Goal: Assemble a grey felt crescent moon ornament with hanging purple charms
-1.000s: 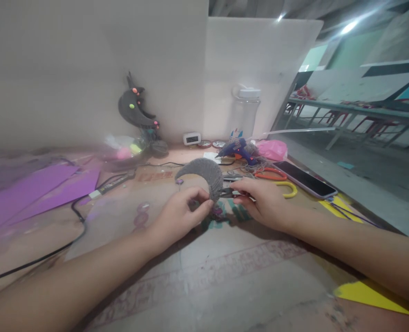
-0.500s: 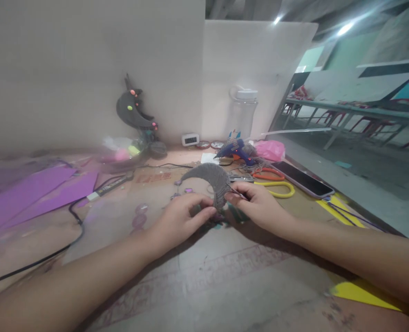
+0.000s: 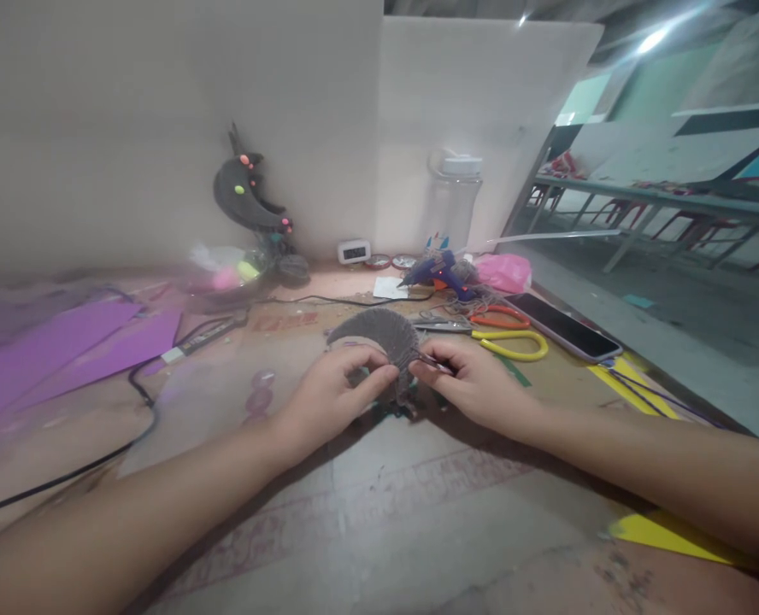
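Note:
A grey yarn-wrapped crescent (image 3: 379,335) sits just above the table at the centre. My left hand (image 3: 332,400) pinches its lower edge between thumb and fingers. My right hand (image 3: 466,380) is closed on the crescent's right end, with a thin dark strand or tool running between its fingertips; I cannot make out which. A finished dark crescent with coloured dots (image 3: 244,195) leans against the back wall.
Scissors with orange and yellow handles (image 3: 504,335), a blue glue gun (image 3: 440,272), a phone (image 3: 562,326), a pink bag (image 3: 504,272), a clear bottle (image 3: 455,203) and a small clock (image 3: 354,251) lie behind. Purple sheets (image 3: 65,346) and a black cable (image 3: 139,389) are on the left. Yellow paper (image 3: 667,534) lies right.
My right hand came in from beside the scissors to the crescent's right end. The crescent has been lowered and tilted flatter between both hands.

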The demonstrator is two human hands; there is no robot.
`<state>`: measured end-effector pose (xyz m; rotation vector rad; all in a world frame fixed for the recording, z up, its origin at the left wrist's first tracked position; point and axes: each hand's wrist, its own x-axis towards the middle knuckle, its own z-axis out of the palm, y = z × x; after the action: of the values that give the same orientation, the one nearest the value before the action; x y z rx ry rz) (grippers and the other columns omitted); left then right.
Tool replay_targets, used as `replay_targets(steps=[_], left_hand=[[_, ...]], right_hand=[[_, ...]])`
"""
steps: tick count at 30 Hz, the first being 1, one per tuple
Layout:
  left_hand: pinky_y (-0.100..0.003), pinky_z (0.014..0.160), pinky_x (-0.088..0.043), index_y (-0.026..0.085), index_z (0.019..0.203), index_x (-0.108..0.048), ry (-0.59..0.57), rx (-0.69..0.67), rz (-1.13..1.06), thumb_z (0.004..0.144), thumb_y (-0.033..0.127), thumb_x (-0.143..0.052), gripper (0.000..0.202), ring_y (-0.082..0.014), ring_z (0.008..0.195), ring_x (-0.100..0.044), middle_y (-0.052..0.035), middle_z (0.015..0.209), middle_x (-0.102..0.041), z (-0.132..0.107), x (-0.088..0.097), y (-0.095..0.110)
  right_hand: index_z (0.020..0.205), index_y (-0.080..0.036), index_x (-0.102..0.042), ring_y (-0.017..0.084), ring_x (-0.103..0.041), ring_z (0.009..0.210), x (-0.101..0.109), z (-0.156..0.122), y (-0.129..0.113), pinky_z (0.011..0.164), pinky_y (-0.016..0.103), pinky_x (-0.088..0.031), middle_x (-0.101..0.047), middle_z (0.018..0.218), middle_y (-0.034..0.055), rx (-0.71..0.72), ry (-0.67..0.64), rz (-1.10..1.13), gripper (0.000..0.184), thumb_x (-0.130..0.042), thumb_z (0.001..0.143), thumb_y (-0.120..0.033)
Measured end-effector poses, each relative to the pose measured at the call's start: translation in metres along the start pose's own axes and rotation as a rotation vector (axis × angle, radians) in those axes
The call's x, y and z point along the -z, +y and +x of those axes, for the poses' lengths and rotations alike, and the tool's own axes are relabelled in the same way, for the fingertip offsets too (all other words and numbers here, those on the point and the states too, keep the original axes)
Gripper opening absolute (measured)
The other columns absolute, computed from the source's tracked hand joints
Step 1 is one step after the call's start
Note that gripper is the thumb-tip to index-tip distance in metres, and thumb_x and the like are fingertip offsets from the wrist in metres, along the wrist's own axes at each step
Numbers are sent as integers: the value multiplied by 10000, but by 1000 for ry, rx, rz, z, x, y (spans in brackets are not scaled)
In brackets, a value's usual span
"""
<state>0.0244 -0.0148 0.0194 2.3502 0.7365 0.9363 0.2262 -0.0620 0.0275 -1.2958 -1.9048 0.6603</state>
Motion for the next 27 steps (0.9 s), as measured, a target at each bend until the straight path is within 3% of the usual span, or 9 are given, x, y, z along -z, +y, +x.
replay_targets(steps=[8, 13, 18, 23, 27], left_hand=[[-285, 798, -469, 202, 837, -650, -13, -7, 18, 935, 321, -525, 198, -177, 837, -613, -16, 864, -679, -2, 3, -1], [-274, 803, -468, 189, 732, -605, -14, -3, 27, 956, 278, -465, 278, -165, 796, -603, -14, 801, -675, -1, 3, 4], [-271, 798, -477, 188, 752, -619, -30, 31, 8, 962, 298, -467, 281, -167, 801, -613, -16, 805, -682, -1, 2, 2], [-314, 886, -500, 196, 1055, -664, -6, 148, -84, 975, 256, -411, 272, -186, 920, -658, -43, 960, -726, -3, -3, -6], [-357, 1022, -458, 198, 1181, -641, -27, 130, -111, 917, 167, -449, 327, -207, 1131, -621, -71, 1204, -689, -5, -8, -9]], right_hand=[[724, -185, -548, 124, -493, 615, 1, 0, 3, 576, 244, -364, -525, 642, -27, -49, -45, 62, 257, -508, 923, -343], [666, -192, -497, 113, -449, 581, 0, 0, 5, 552, 237, -345, -469, 602, -44, -42, -23, 32, 301, -528, 914, -361], [663, -194, -478, 112, -413, 601, 1, 2, 5, 564, 236, -329, -419, 622, -45, -17, -24, 40, 284, -512, 907, -337], [687, -206, -437, 100, -323, 569, 11, 8, 0, 550, 242, -292, -324, 628, -58, 63, 163, 80, 293, -519, 911, -376], [665, -218, -400, 96, -281, 526, 20, 12, -7, 513, 248, -267, -307, 589, -63, 120, 227, 94, 388, -539, 904, -490]])
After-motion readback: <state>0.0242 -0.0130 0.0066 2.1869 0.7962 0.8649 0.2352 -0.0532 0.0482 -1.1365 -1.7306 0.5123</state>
